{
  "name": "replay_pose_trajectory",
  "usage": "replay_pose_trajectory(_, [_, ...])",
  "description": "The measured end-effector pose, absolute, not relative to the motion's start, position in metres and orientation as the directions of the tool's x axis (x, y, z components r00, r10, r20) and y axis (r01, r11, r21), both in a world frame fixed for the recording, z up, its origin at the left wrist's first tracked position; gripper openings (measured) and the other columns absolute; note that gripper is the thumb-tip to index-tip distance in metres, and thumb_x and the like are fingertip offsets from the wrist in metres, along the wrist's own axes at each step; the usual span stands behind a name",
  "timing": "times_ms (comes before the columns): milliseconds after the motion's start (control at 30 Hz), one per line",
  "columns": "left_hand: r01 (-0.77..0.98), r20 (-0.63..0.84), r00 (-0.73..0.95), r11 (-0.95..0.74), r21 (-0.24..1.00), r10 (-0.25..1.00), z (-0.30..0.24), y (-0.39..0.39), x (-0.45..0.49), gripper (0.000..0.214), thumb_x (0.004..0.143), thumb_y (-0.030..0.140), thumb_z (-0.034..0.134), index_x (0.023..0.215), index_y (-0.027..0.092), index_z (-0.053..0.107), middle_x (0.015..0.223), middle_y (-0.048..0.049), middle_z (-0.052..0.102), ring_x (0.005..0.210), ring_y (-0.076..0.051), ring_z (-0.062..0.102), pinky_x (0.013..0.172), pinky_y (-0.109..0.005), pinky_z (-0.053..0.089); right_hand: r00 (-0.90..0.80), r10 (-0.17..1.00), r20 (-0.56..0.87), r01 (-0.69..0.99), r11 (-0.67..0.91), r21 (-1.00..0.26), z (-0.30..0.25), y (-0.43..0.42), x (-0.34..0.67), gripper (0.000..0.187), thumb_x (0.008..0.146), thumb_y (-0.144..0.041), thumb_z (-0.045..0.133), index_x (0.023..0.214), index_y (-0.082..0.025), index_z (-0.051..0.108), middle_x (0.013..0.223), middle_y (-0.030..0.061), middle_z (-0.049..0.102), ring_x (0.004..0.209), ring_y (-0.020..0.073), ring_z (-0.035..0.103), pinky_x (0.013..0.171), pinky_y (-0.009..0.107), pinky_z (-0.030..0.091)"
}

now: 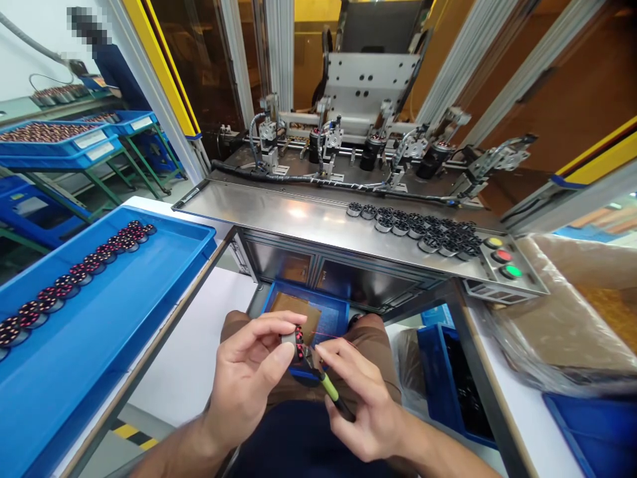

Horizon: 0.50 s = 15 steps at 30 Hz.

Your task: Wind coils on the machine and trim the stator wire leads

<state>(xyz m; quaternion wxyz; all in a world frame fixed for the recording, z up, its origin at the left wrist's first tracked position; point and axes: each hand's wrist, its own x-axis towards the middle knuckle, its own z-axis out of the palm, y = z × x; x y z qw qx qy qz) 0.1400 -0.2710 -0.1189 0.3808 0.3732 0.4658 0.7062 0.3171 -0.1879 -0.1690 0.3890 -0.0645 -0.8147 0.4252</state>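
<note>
Between its thumb and fingers my left hand (251,372) grips a motor stator (298,342), a short round part with a grey side and a black face showing red windings. My right hand (363,398) is closed around wire cutters (328,386) with green and black handles. The cutter jaws are at the stator's wound face; whether they touch it I cannot tell. A thin red wire (323,333) runs from near the stator over my right fingers. Both hands are above my lap, over a blue bin (343,309) with brown cardboard in it.
On the left, a blue tray (164,249) holds a row of wound stators (79,273). Several black-topped stators (428,229) stand on the steel ledge (279,211), beside coloured push buttons (510,271). Winding fixtures (269,139) are behind. A plastic-lined box (557,318) is at right. Another person (119,73) is far left.
</note>
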Motion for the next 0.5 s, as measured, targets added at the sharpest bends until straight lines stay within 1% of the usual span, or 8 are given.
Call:
replay_pose_trajectory(200, [-0.155, 0.197, -0.398, -0.277, 0.948, 0.896, -0.1212, -0.2729, 0.1394, 0.020, 0.091, 0.013, 0.065, 0.104, 0.027, 0.074, 0.115, -0.0036, 0.075, 0.113, -0.017, 0.067, 0.097, -0.024, 0.055, -0.664, 0.443, 0.603, -0.232, 0.645, -0.729, -0.1694, -0.1870, 0.3158, 0.084, 0.067, -0.001, 0.054, 0.149, -0.018, 0.044, 0.109, 0.0129, 0.060, 0.093, 0.0223, 0.062, 0.077, 0.038, 0.059])
replay_pose_trajectory(367, [-0.116, 0.237, -0.376, -0.299, 0.947, 0.896, -0.1218, -0.2721, 0.1392, 0.022, 0.092, 0.012, 0.063, 0.105, 0.028, 0.073, 0.116, -0.0014, 0.074, 0.114, -0.014, 0.066, 0.098, -0.022, 0.054, -0.653, 0.440, 0.616, -0.189, 0.693, -0.696, -0.1710, -0.1879, 0.3197, 0.083, 0.069, -0.001, 0.052, 0.149, -0.021, 0.044, 0.096, 0.0091, 0.064, 0.086, 0.0212, 0.065, 0.069, 0.031, 0.059])
replay_pose_trajectory(433, [-0.098, 0.255, -0.372, -0.311, 0.945, 0.893, -0.1226, -0.2720, 0.1388, 0.023, 0.092, 0.011, 0.064, 0.106, 0.028, 0.072, 0.117, -0.0012, 0.074, 0.115, -0.014, 0.065, 0.098, -0.022, 0.053, -0.653, 0.462, 0.600, -0.160, 0.690, -0.706, -0.1706, -0.1886, 0.3212, 0.083, 0.069, 0.000, 0.052, 0.149, -0.021, 0.044, 0.094, 0.0082, 0.064, 0.087, 0.0211, 0.066, 0.066, 0.028, 0.058])
replay_pose_trajectory(500, [-0.078, 0.273, -0.374, -0.323, 0.943, 0.886, -0.1234, -0.2725, 0.1384, 0.024, 0.092, 0.011, 0.064, 0.107, 0.028, 0.072, 0.117, -0.0008, 0.074, 0.115, -0.013, 0.065, 0.100, -0.021, 0.052, -0.654, 0.480, 0.584, -0.151, 0.675, -0.723, -0.1695, -0.1892, 0.3220, 0.083, 0.069, 0.000, 0.051, 0.149, -0.020, 0.043, 0.099, 0.0094, 0.064, 0.091, 0.0214, 0.066, 0.069, 0.027, 0.059])
